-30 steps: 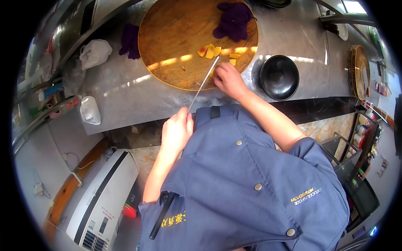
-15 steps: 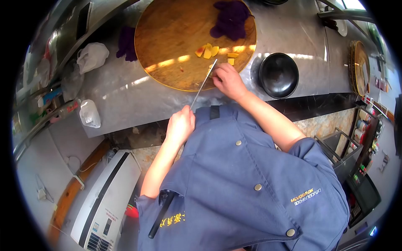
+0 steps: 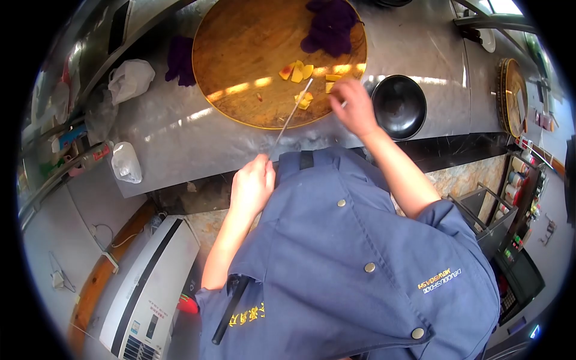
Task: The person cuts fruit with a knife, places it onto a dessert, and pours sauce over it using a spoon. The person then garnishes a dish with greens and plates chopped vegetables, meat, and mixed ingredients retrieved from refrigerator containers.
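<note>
My left hand (image 3: 252, 183) is closed round the handle of a knife (image 3: 291, 120), whose thin blade, seen edge-on, points up over the near edge of the round wooden chopping board (image 3: 234, 54). Several small yellow pieces (image 3: 304, 100) lie beside the blade. Farther back is a group of yellow wedges (image 3: 297, 72), one with a reddish patch. My right hand (image 3: 355, 108) hovers over the board's right edge, close to two more yellow pieces (image 3: 333, 78). Its fingers are bent and smeared by motion; a small pale spot shows near the thumb, and I cannot tell what it is.
A black bowl (image 3: 399, 107) stands right of the board on the steel counter (image 3: 438, 54). A purple cloth (image 3: 330, 27) lies on the board, another purple cloth (image 3: 180, 60) left of it. White plastic bags (image 3: 131, 80) and a white bottle-like container (image 3: 126, 162) are at the left.
My right hand has moved right, away from the knife, uncovering the small yellow pieces beside the blade. My left hand and the knife have shifted only slightly.
</note>
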A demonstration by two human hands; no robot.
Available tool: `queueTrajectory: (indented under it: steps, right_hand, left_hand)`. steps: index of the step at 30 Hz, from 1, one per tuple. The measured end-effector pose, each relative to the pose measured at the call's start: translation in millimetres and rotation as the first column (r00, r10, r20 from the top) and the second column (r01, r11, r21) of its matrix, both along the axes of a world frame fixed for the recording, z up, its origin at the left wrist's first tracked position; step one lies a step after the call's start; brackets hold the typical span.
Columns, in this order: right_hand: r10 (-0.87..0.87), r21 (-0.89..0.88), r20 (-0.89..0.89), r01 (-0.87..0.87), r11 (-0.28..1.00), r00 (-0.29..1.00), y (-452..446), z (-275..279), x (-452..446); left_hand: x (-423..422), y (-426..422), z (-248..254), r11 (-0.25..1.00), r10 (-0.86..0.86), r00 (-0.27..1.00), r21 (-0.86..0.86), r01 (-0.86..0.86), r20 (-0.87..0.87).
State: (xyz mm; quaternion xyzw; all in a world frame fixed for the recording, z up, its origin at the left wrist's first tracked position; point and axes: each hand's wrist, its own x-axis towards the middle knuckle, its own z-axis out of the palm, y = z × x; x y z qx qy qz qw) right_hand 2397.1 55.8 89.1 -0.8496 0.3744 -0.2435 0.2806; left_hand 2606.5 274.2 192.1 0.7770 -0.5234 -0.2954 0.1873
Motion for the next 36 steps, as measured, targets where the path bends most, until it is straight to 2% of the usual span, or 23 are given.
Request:
queueTrajectory:
  steps: [3,6,10,16,23,26,32,36]
  right_hand:
    - [0.017,0.097,-0.080,-0.009,0.995,0.997,-24,4,-12]
    - [0.117,-0.111,-0.065,-0.123,0.986,0.991,-30,8,-1]
    - [0.180,-0.007,-0.179,-0.184,0.983,0.967,-33,-7,-1]
    - [0.163,0.159,-0.138,-0.141,0.977,0.977,-10,-5,-8]
    - [0.186,0.008,-0.131,-0.187,0.982,0.974,-6,-16,-7]
    - [0.147,-0.042,-0.100,-0.152,0.987,0.984,-11,-15,-7]
    - [0.128,-0.054,-0.115,-0.135,0.989,0.985,-9,-16,-7]
    - [0.123,-0.065,-0.102,-0.130,0.989,0.987,-8,-23,-9]
  left_hand:
    - [-3,-1,0,0.998,-0.048,0.999,0.038,0.049,-0.019]
    - [-5,-1,-11,0.993,-0.082,0.996,0.085,0.085,-0.047]
    - [-9,1,-21,0.992,-0.076,0.995,0.094,0.082,-0.067]
    - [-13,-1,-22,0.993,-0.037,0.995,0.108,0.047,-0.096]
    - [-20,-6,-21,0.994,-0.042,0.997,0.098,0.047,-0.058]
    - [-21,-13,-19,0.993,-0.079,0.997,0.081,0.080,-0.021]
    - [-24,-15,-31,0.992,-0.103,0.995,0.071,0.102,0.011]
    - [-25,-19,-42,0.985,-0.128,0.991,0.121,0.124,0.026]
